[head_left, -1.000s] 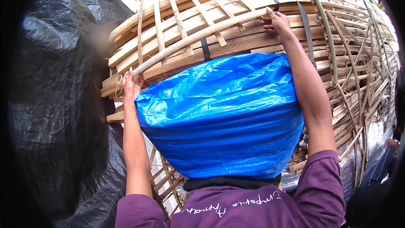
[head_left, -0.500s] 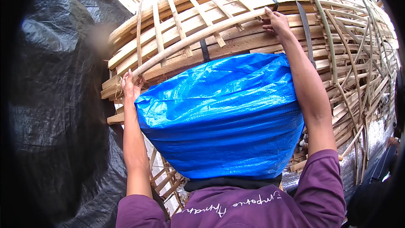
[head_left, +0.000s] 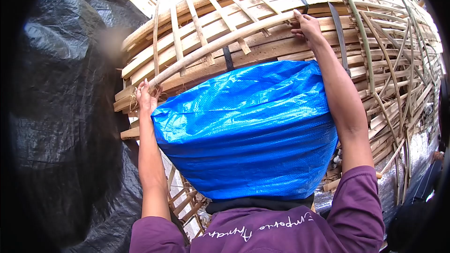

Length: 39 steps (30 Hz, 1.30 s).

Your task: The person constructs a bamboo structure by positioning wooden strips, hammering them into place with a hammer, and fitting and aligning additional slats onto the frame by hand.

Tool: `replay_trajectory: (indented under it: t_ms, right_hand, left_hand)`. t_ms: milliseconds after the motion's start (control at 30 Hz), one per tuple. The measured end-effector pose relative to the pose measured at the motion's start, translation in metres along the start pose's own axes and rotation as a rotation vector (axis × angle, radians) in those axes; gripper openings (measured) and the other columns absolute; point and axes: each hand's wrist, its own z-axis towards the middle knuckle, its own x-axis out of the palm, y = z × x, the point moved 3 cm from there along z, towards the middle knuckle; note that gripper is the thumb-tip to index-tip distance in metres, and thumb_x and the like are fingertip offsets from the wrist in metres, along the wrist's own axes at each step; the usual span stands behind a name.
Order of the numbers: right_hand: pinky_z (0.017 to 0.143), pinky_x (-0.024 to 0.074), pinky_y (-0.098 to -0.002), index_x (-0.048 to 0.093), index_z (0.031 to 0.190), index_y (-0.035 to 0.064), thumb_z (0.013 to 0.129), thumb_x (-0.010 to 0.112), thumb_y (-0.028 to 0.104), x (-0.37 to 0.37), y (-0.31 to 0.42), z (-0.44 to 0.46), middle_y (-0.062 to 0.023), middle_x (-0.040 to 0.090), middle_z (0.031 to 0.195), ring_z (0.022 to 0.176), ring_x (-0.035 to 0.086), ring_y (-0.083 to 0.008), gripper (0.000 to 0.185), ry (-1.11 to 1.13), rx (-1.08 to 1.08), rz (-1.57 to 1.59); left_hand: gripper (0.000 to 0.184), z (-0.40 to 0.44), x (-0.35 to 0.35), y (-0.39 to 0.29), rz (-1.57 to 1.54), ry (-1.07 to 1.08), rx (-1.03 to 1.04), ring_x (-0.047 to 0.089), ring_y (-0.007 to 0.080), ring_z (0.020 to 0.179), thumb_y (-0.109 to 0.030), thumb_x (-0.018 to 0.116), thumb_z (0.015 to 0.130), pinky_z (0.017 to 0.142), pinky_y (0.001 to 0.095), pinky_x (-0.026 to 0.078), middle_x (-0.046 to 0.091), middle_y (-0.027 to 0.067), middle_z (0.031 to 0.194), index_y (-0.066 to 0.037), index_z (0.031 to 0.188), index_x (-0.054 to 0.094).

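A pale, smooth bamboo stick [head_left: 225, 43] runs slantwise across the stacked wood in front of me. My left hand [head_left: 147, 97] is closed on its lower left end, with fibrous shavings beside the fingers. At the upper right end, my right hand [head_left: 307, 27] pinches the stick between thumb and fingers, the other fingers loosely curled. Under the stick lie several thin bamboo slats [head_left: 197, 23], fanned out towards the back. A dark machete blade [head_left: 339, 35] stands just right of my right hand. A blue plastic sheet [head_left: 248, 131] covers my lap between my forearms.
Behind the stick are stacked wooden planks [head_left: 262, 58], tied with black strapping [head_left: 228, 57]. Black plastic sheeting [head_left: 70, 126] hangs on the left. To the right are many split bamboo strips [head_left: 389, 70], some crossing each other. Part of a dark-clothed person shows at the far right edge.
Both hands keep hold of the stick in nearly the same place. The view has shifted very slightly; otherwise nothing visibly differs.
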Motion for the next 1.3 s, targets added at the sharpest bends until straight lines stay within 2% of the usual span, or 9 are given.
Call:
replay_trajectory:
  t_ms: [167, 367, 833, 1000, 1100, 1167, 1200, 1300]
  right_hand:
    - [0.054, 0.0479, -0.0250, 0.065, 0.100, 0.0072, 0.091, 0.065, 0.044, 0.000, 0.003, -0.001, -0.0063, 0.070, 0.090, 0.063, 0.066, -0.0126, 0.037, -0.017, 0.065, 0.035]
    - [0.049, 0.0453, -0.0221, 0.066, 0.094, 0.0075, 0.090, 0.067, 0.040, -0.001, 0.003, 0.001, -0.0044, 0.070, 0.084, 0.060, 0.064, -0.0106, 0.033, -0.017, 0.041, 0.052]
    - [0.051, 0.0489, -0.0241, 0.065, 0.098, 0.0033, 0.090, 0.067, 0.038, 0.002, 0.002, 0.002, -0.0066, 0.069, 0.083, 0.058, 0.063, -0.0123, 0.036, -0.041, -0.001, 0.023]
    - [0.053, 0.0506, -0.0257, 0.065, 0.101, 0.0024, 0.091, 0.064, 0.036, 0.004, 0.007, -0.001, -0.0058, 0.067, 0.080, 0.060, 0.065, -0.0132, 0.035, -0.101, -0.050, -0.035]
    - [0.054, 0.0516, -0.0267, 0.064, 0.107, 0.0036, 0.092, 0.061, 0.037, 0.003, 0.014, -0.005, -0.0064, 0.067, 0.087, 0.061, 0.066, -0.0144, 0.036, -0.060, -0.035, -0.045]
    - [0.054, 0.0522, -0.0274, 0.061, 0.113, 0.0055, 0.093, 0.059, 0.039, 0.000, 0.014, -0.005, -0.0067, 0.066, 0.098, 0.064, 0.067, -0.0157, 0.039, -0.018, -0.001, -0.027]
    - [0.055, 0.0510, -0.0244, 0.062, 0.116, 0.0124, 0.093, 0.059, 0.045, -0.002, 0.013, -0.005, -0.0018, 0.062, 0.096, 0.066, 0.065, -0.0130, 0.040, 0.027, 0.026, -0.037]
    - [0.055, 0.0517, -0.0234, 0.063, 0.115, 0.0129, 0.092, 0.059, 0.047, -0.003, 0.016, -0.007, -0.0013, 0.062, 0.099, 0.066, 0.065, -0.0129, 0.041, 0.034, 0.060, 0.011]
  left_hand:
    - [0.034, -0.002, 0.003, -0.001, -0.027, 0.005, -0.003, 0.063, 0.0318, 0.090, -0.022, 0.067, 0.092, 0.077, 0.0493, 0.061, 0.049, 0.0088, 0.111, -0.011, 0.112, 0.042]
    - [0.035, -0.003, 0.004, -0.003, -0.045, 0.032, -0.020, 0.064, 0.0303, 0.087, -0.023, 0.067, 0.091, 0.076, 0.0473, 0.061, 0.052, 0.0092, 0.106, -0.011, 0.112, 0.042]
    - [0.032, -0.005, 0.006, -0.003, -0.043, 0.011, -0.031, 0.065, 0.0318, 0.087, -0.024, 0.066, 0.092, 0.076, 0.0465, 0.062, 0.052, 0.0082, 0.104, -0.010, 0.110, 0.043]
    - [0.027, 0.001, 0.000, 0.001, -0.047, 0.032, -0.031, 0.065, 0.0281, 0.090, -0.023, 0.064, 0.093, 0.078, 0.0474, 0.061, 0.056, 0.0088, 0.103, -0.011, 0.109, 0.045]
    - [0.027, -0.001, 0.001, 0.000, -0.041, 0.028, -0.034, 0.064, 0.0272, 0.092, -0.022, 0.064, 0.094, 0.078, 0.0479, 0.061, 0.058, 0.0095, 0.103, -0.011, 0.109, 0.045]
    - [0.026, 0.001, -0.001, 0.000, -0.031, 0.046, -0.041, 0.064, 0.0277, 0.093, -0.022, 0.063, 0.094, 0.078, 0.0482, 0.061, 0.058, 0.0094, 0.103, -0.011, 0.109, 0.045]
    - [0.026, 0.002, -0.001, 0.000, -0.021, 0.065, -0.049, 0.064, 0.0281, 0.094, -0.022, 0.063, 0.094, 0.079, 0.0485, 0.061, 0.058, 0.0093, 0.103, -0.011, 0.109, 0.046]
    - [0.027, 0.002, 0.000, 0.001, -0.017, 0.031, -0.036, 0.065, 0.0285, 0.092, -0.024, 0.064, 0.094, 0.078, 0.0487, 0.061, 0.059, 0.0094, 0.103, -0.011, 0.109, 0.046]
